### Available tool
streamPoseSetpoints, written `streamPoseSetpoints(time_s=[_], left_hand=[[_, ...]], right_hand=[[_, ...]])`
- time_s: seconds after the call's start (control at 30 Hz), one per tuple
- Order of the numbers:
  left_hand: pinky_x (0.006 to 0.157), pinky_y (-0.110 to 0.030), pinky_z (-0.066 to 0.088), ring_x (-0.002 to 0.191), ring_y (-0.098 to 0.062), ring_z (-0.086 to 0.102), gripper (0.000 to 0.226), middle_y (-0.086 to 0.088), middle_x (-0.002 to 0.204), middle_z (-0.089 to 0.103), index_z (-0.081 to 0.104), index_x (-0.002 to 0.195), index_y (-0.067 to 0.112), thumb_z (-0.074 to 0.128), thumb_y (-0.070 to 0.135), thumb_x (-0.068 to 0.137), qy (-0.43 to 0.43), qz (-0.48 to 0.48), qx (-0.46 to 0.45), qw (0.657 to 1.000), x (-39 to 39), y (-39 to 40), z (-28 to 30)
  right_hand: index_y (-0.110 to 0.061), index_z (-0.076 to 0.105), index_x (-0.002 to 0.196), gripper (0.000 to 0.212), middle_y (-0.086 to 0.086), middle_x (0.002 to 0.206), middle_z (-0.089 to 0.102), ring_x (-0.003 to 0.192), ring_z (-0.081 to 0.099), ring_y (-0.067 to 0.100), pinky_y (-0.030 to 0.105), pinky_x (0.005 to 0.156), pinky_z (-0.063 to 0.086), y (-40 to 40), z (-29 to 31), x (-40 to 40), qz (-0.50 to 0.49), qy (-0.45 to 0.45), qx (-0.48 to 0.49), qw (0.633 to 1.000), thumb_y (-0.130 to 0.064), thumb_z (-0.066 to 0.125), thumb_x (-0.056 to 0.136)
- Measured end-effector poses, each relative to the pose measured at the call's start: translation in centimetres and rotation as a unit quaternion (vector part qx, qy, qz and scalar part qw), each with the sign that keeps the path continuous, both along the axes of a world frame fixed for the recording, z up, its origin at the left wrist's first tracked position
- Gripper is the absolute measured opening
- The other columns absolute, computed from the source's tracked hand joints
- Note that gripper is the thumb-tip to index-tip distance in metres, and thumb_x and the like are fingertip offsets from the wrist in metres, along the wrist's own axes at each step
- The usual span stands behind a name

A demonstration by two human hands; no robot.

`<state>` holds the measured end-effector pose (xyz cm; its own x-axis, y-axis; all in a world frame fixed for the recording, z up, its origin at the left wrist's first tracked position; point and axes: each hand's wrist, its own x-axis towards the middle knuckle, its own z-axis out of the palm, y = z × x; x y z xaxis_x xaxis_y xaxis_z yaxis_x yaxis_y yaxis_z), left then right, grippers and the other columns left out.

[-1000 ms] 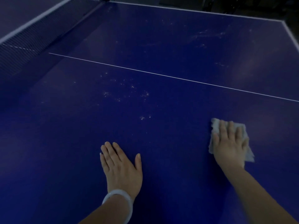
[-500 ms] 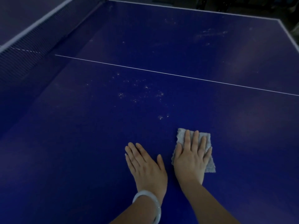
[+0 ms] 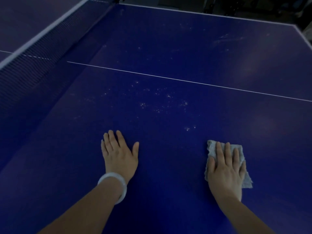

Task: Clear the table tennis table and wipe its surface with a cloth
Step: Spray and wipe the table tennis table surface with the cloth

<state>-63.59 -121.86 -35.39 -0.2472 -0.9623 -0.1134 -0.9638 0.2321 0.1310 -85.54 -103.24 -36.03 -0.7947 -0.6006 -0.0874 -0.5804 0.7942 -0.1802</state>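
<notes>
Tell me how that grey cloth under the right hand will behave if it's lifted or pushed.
The cloth looks thin and rumpled with frayed edges, so it would probably droop limply when lifted. Pressed flat under the right hand, it likely slides easily on the smooth table, though its loose corners may fold over.

A single head-worn wide-angle view looks forward and steeply down over the blue tabletop (image 3: 168, 191) from the person's own standpoint at its near edge, close enough that both forearms enter from the bottom of the frame. The net (image 3: 33, 53) crosses the upper left of the frame on a slant, the tabletop's far edge lies along the top, and its far corner shows at the upper right. No second view shares the scene.
</notes>
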Motion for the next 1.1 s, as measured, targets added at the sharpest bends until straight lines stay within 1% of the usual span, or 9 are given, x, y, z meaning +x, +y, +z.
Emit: streamPoseSetpoints(time_s=[0.17, 0.33, 0.47, 0.53, 0.6, 0.83, 0.9, 1.03, 1.1], left_hand=[[0.122, -0.048, 0.005, 0.149, -0.035, 0.006, 0.085, -0.024, 0.159, 0.013, 0.013, 0.153, 0.0, 0.008, 0.06, 0.093, -0.001, 0.0, -0.031, 1.0, 0.0, 0.3, -0.8], [0.122, -0.049, 0.008, 0.149, -0.036, 0.009, 0.084, -0.024, 0.158, 0.016, 0.016, 0.152, 0.0, 0.011, 0.06, 0.093, -0.013, -0.002, -0.03, 0.999, -0.2, 0.2, -0.9], [0.122, -0.049, 0.008, 0.148, -0.036, 0.011, 0.085, -0.024, 0.158, 0.017, 0.018, 0.152, 0.0, 0.01, 0.06, 0.092, -0.013, 0.001, -0.034, 0.999, -0.1, 0.1, -1.0], [0.122, -0.049, 0.008, 0.148, -0.036, 0.011, 0.086, -0.024, 0.158, 0.017, 0.017, 0.152, 0.0, 0.01, 0.06, 0.092, -0.01, 0.002, -0.034, 0.999, -0.1, 0.1, -1.0], [0.122, -0.049, 0.008, 0.149, -0.035, 0.01, 0.085, -0.024, 0.158, 0.017, 0.017, 0.152, 0.001, 0.01, 0.06, 0.092, -0.007, -0.001, -0.032, 0.999, -0.1, 0.0, -1.1], [0.122, -0.049, 0.008, 0.148, -0.036, 0.012, 0.087, -0.024, 0.158, 0.019, 0.018, 0.152, 0.0, 0.005, 0.061, 0.092, -0.018, -0.003, -0.03, 0.999, -0.2, -0.1, -1.2], [0.122, -0.049, 0.008, 0.149, -0.035, 0.011, 0.087, -0.023, 0.158, 0.019, 0.018, 0.152, 0.001, 0.004, 0.061, 0.091, -0.023, -0.004, -0.029, 0.999, -0.2, 0.0, -1.1], [0.121, -0.05, 0.011, 0.148, -0.036, 0.014, 0.087, -0.024, 0.157, 0.021, 0.021, 0.151, 0.0, 0.005, 0.061, 0.091, -0.026, -0.001, -0.025, 0.999, -0.2, -0.1, -0.9], [0.122, -0.049, 0.01, 0.149, -0.035, 0.012, 0.087, -0.023, 0.158, 0.019, 0.019, 0.152, 0.001, 0.002, 0.061, 0.091, -0.03, -0.003, -0.024, 0.999, -0.2, 0.0, -1.0]], right_hand=[[-0.035, -0.009, 0.153, 0.059, -0.008, 0.162, -0.013, 0.149, -0.019, 0.015, 0.045, 0.122, -0.009, -0.3, 0.1, 0.2, -0.014, -0.002, 0.015, 1.0, -0.052, 0.006, 0.098], [-0.026, -0.007, 0.156, 0.065, 0.004, 0.162, -0.015, 0.149, -0.016, 0.03, 0.054, 0.12, -0.005, -4.0, 0.6, 3.5, -0.161, -0.02, -0.001, 0.987, -0.051, 0.001, 0.097], [-0.019, -0.015, 0.154, 0.067, 0.014, 0.16, -0.021, 0.146, -0.02, 0.038, 0.059, 0.119, -0.004, -9.4, -0.1, 8.2, 0.02, 0.007, 0.014, 1.0, -0.054, -0.007, 0.096], [-0.019, -0.01, 0.154, 0.07, 0.011, 0.161, -0.016, 0.148, -0.016, 0.035, 0.056, 0.12, -0.005, -10.0, -0.6, 8.1, 0.135, 0.021, 0.02, 0.99, -0.058, -0.003, 0.096], [-0.019, -0.003, 0.155, 0.071, 0.011, 0.162, -0.007, 0.15, -0.007, 0.034, 0.056, 0.12, 0.001, -9.6, -0.7, 5.3, 0.163, 0.038, 0.025, 0.986, -0.061, 0.004, 0.098], [-0.02, -0.004, 0.156, 0.072, 0.015, 0.163, -0.009, 0.149, -0.01, 0.038, 0.059, 0.118, -0.003, -12.4, 0.7, -6.1, -0.082, -0.013, 0.029, 0.996, -0.059, 0.01, 0.098], [-0.022, -0.006, 0.156, 0.068, 0.014, 0.162, -0.012, 0.148, -0.011, 0.039, 0.06, 0.118, -0.003, -15.2, 0.9, -4.4, -0.023, -0.011, 0.045, 0.999, -0.056, 0.007, 0.099], [-0.027, -0.006, 0.156, 0.065, 0.007, 0.163, -0.01, 0.149, -0.014, 0.031, 0.053, 0.12, -0.007, -15.8, -0.5, 0.7, 0.277, 0.041, 0.026, 0.96, -0.055, 0.007, 0.099], [-0.026, -0.004, 0.156, 0.065, 0.006, 0.164, -0.011, 0.149, -0.016, 0.031, 0.056, 0.12, -0.001, -14.8, -0.9, -1.3, 0.317, 0.058, 0.059, 0.945, -0.054, 0.01, 0.099]])
